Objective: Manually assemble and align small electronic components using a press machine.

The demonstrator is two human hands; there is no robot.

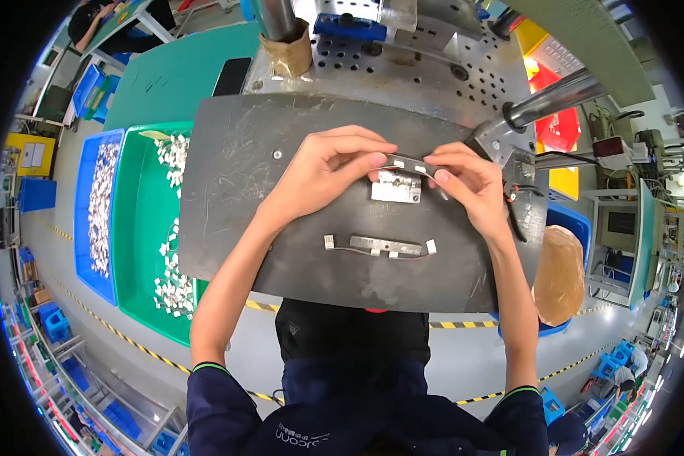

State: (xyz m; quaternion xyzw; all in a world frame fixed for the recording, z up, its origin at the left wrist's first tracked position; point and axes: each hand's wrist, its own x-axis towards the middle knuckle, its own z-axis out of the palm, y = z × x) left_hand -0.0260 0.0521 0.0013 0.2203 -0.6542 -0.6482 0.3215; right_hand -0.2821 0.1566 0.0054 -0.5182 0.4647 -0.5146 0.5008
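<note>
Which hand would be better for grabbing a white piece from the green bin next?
Probably the left hand: it is nearer the green bin, which sits on the left side. The right hand is farther off. Both hold the dark strip, though, so the left would need to let go first.

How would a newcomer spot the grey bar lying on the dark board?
Find the big dark board, then look at its near half, below the left hand and right hand. There lies a slim grey bar with white plugs out beyond its two ends. Unlike the similar strip pinched between both hands, no hand touches it.
</note>
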